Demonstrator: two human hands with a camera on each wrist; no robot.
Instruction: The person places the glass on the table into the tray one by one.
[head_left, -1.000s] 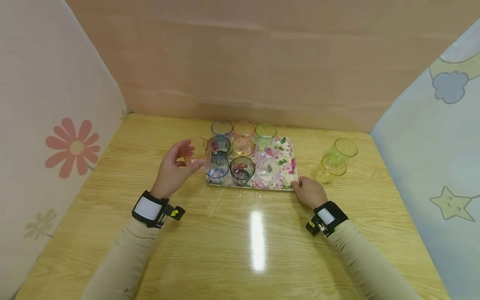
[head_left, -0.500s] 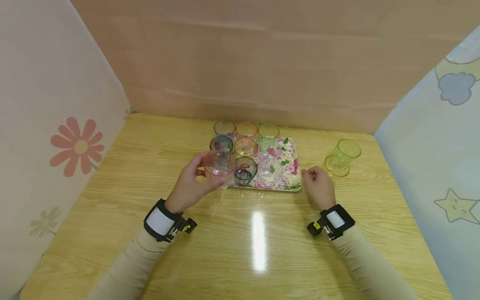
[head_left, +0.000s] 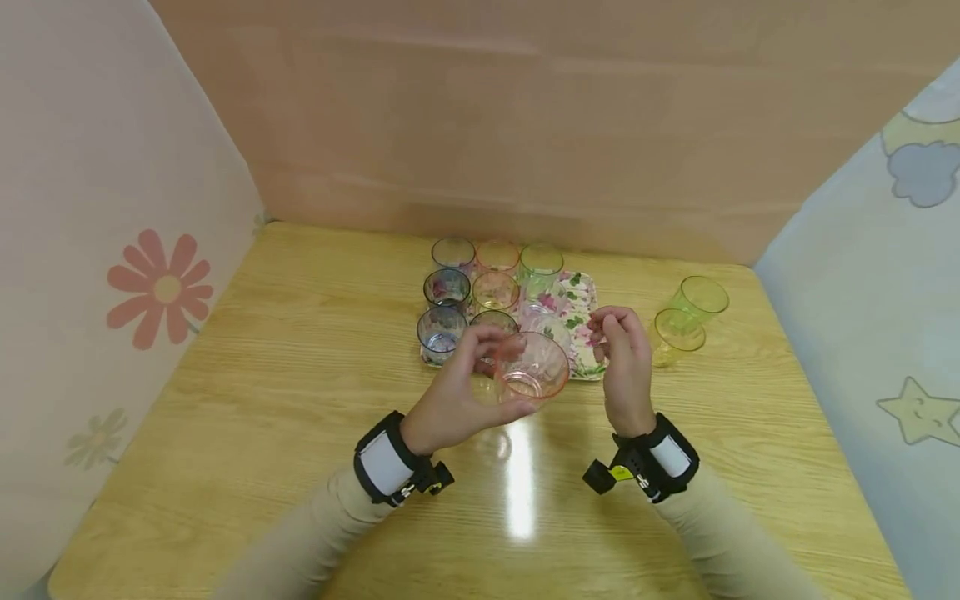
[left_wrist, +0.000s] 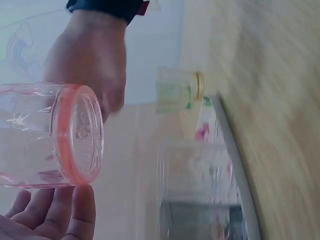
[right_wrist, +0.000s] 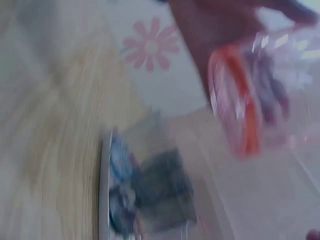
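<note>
A clear glass tumbler with a coral-pink tint [head_left: 542, 365] is in my left hand [head_left: 456, 402], gripped between thumb and fingers in front of the tray. In the left wrist view the tumbler [left_wrist: 30, 135] lies sideways across the picture because of the camera's angle. My right hand [head_left: 628, 367] hovers just right of the tumbler, near the tray's front right corner; its fingers are loosely bent and hold nothing. The floral tray [head_left: 583, 287] bears several tinted tumblers in rows, among them a dark grey one [head_left: 447, 287] and a blue one [head_left: 442, 333].
Right of the tray stand a green tumbler [head_left: 701, 298] and a yellow tumbler [head_left: 678, 333], close together. The wooden table [head_left: 315, 333] is bounded by a brown backdrop [head_left: 510, 125] and printed side panels. The right wrist view is blurred.
My left hand has carried the pink tumbler rightward and nearer, from the tray's left side to its front. My right hand has let go of the tray's corner and risen, turning inward.
</note>
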